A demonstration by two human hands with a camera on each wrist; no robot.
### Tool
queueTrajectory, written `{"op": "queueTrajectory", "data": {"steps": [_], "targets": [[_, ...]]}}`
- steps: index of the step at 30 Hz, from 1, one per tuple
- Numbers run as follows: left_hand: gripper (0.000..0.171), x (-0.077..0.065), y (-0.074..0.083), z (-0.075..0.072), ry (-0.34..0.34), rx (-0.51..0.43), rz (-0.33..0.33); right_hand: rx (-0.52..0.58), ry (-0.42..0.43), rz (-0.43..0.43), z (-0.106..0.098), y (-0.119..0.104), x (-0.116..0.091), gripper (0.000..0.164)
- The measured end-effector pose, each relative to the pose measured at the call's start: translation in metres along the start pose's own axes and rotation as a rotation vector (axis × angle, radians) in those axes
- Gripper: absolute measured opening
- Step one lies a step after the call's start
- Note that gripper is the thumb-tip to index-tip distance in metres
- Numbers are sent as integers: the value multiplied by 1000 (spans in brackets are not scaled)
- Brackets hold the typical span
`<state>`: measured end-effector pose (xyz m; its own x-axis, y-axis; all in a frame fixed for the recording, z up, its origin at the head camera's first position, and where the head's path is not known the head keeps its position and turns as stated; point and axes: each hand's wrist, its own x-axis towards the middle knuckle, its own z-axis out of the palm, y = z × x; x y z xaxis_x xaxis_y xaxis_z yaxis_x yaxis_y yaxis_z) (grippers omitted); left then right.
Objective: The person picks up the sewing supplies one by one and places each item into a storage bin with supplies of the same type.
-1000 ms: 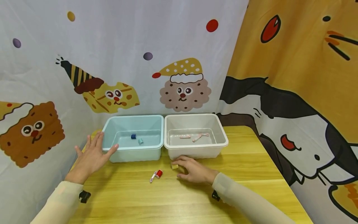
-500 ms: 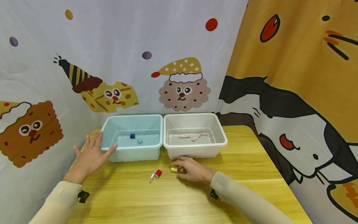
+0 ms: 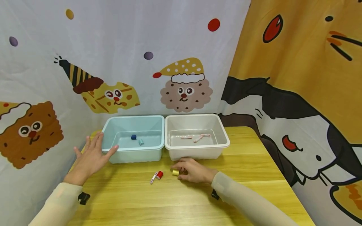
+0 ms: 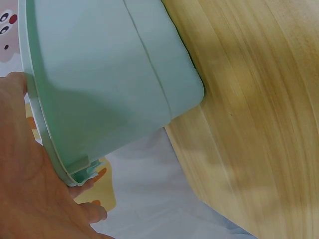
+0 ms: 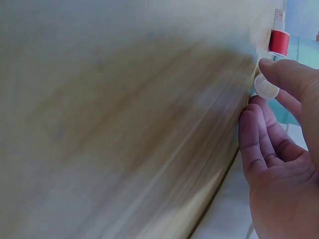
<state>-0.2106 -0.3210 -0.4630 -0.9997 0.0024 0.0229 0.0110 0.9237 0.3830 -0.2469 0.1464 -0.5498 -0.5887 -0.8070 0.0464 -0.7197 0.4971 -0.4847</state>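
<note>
A spool of yellow thread (image 3: pixel 175 172) lies at my right hand (image 3: pixel 195 171), just in front of the grey-white bin. Thumb and index finger pinch it; in the right wrist view the pale end of the spool (image 5: pixel 266 87) shows between them. My left hand (image 3: pixel 89 160) rests with spread fingers on the left rim of the light blue bin (image 3: pixel 135 156). To the left of the yellow spool are a spool of red thread (image 3: pixel 159 174) and, touching or close to it, a thin whitish strip (image 3: pixel 153 178).
Dark blue (image 3: pixel 134 137) and light blue (image 3: pixel 141 142) spools lie in the blue bin. Beside it, the grey-white bin (image 3: pixel 195 153) holds a short pinkish strip (image 3: pixel 186 137) and a forked pinkish piece (image 3: pixel 202 138). Printed curtains enclose the wooden table (image 3: pixel 158 207).
The yellow spool has shifted slightly toward the person, with the right fingers moving along with it. The left hand stays on the blue bin's rim.
</note>
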Motion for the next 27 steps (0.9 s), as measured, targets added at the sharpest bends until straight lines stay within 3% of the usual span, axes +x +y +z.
{"op": "queueTrajectory", "data": {"steps": [9,27], "targets": [[116,3,-1,0,2,7,5,66,-25,-12,-1,5,3,46],[119,1,-1,1,7,0,-1,82,-15,-46,-1,8,7,37]]}}
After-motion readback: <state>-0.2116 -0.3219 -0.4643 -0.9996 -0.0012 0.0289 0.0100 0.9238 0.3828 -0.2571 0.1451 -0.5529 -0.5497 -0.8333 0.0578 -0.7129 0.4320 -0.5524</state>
